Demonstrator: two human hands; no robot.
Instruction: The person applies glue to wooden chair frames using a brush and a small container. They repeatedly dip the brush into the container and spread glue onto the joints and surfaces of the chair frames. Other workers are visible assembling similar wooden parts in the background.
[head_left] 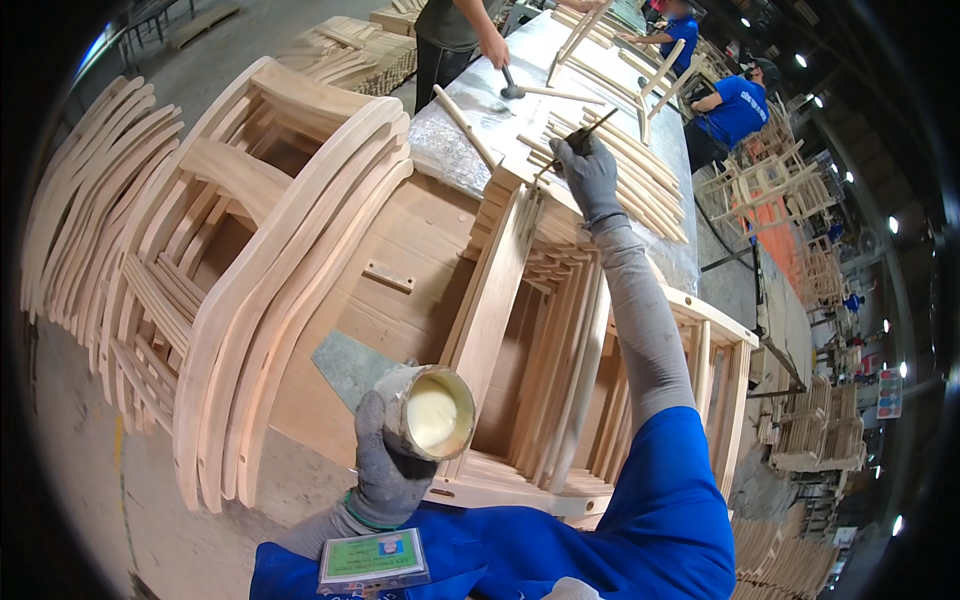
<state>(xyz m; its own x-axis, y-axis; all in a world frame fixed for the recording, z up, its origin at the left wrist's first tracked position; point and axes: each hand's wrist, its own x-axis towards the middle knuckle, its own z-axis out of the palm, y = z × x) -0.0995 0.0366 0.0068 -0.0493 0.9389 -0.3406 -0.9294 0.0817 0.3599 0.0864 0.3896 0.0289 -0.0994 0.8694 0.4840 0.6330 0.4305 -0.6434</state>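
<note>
My left hand, in a grey glove, is wrapped round a round can stained at its rim. A thick cream-coloured liquid that looks like glue sits inside. My right hand, gloved too, reaches far forward with its fingers closed on a thin dark stick. The stick's lower end is close to the far end of a stack of pale wooden frames in front of me. Whether its tip touches the wood, I cannot tell.
More curved wooden frames are stacked on the left. Ahead, a plastic-covered table bears wooden rods and a hammer near a co-worker's hand. A small drilled wooden block lies on cardboard. Other people work further off.
</note>
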